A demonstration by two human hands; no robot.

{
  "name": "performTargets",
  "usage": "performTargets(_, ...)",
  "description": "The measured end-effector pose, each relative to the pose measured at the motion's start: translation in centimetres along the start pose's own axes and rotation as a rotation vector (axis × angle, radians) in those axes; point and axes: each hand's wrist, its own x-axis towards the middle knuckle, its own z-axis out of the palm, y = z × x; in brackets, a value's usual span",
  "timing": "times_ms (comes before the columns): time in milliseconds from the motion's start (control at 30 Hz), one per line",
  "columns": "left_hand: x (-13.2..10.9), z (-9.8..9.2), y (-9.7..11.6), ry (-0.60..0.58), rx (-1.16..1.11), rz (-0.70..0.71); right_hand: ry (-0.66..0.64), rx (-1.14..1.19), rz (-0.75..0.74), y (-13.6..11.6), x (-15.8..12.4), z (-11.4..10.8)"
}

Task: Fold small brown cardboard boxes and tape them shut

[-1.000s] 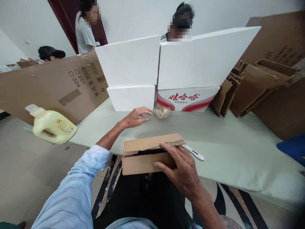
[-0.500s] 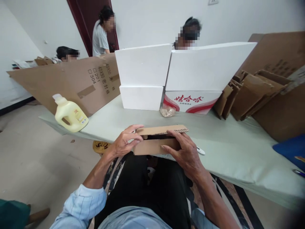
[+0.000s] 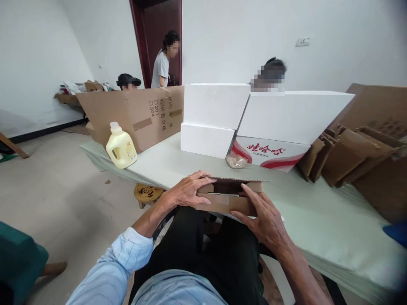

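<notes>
A small brown cardboard box (image 3: 227, 203) rests on my lap at the table's near edge, its top open. My left hand (image 3: 187, 190) grips the box's left end, fingers curled over its top flap. My right hand (image 3: 262, 216) clasps the right end, fingers over the front wall and thumb at the rim. What lies inside the box is dark and hidden.
The pale green table (image 3: 318, 212) carries white foam blocks (image 3: 216, 114), a red-and-white printed carton (image 3: 270, 152), a small clear bag (image 3: 235, 161), a yellow jug (image 3: 121, 146), a large flat cardboard sheet (image 3: 133, 114) and folded cardboard (image 3: 352, 152) at right. A stool (image 3: 146, 192) stands underneath. Three other people are behind.
My left hand came back from the table near the clear bag and took hold of the box's left end. The box's top flap has opened. The camera tilted up.
</notes>
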Motion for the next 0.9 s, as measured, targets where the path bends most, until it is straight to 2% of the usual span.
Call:
performTargets(133, 1.5, -1.5, 0.6, -0.181, 0.169, -0.037, -0.082, -0.086, -0.112, 1.7, 0.5, -0.2)
performTargets(267, 3.8, -2.7, 1.1, -0.359, 0.318, -0.097, -0.181, -0.109, -0.122, 4.1, 2.4, 0.0)
performTargets(367, 4.9, -3.4, 0.7, -0.435, 0.378, -0.122, -0.303, -0.063, -0.12, 5.2, 3.8, 0.0)
performTargets(500, 5.0, -3.9, -0.3, -0.473, 0.338, -0.102, -0.354, -0.077, -0.104, 5.3, 4.3, -0.1)
performTargets(633, 4.5, -3.6, -1.2, -0.523, 0.279, -0.087, -0.512, -0.178, 0.016, 3.9, 4.7, -0.6)
performTargets(733, 4.2, -3.5, -1.9, -0.488, 0.231, -0.048, -0.596, -0.206, 0.098, 2.5, 5.5, -1.4)
performTargets(900, 4.1, -3.7, -2.7, -0.457, 0.122, -0.008, -0.612, -0.193, 0.147, 1.0, 6.9, -2.3)
